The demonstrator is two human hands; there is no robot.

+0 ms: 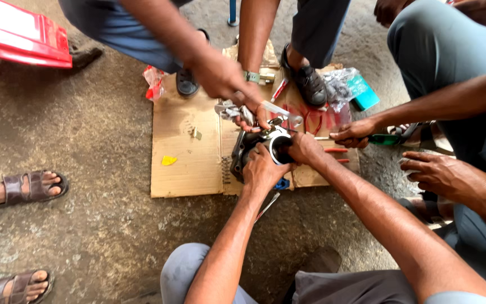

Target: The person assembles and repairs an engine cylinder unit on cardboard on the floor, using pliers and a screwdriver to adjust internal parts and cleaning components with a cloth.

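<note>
A teal flat packet (365, 97) lies at the far right edge of the cardboard sheet (187, 152), beside a crumpled clear bag (337, 84); a red-and-white wrapper (154, 82) sits at its far left corner. On the cardboard, the dark metal engine part (254, 151) rests under the person's fingers. The left hand (262, 169) clasps its near side; the right hand (305, 149) seems curled on its round opening, though its fingertips are hidden.
</note>
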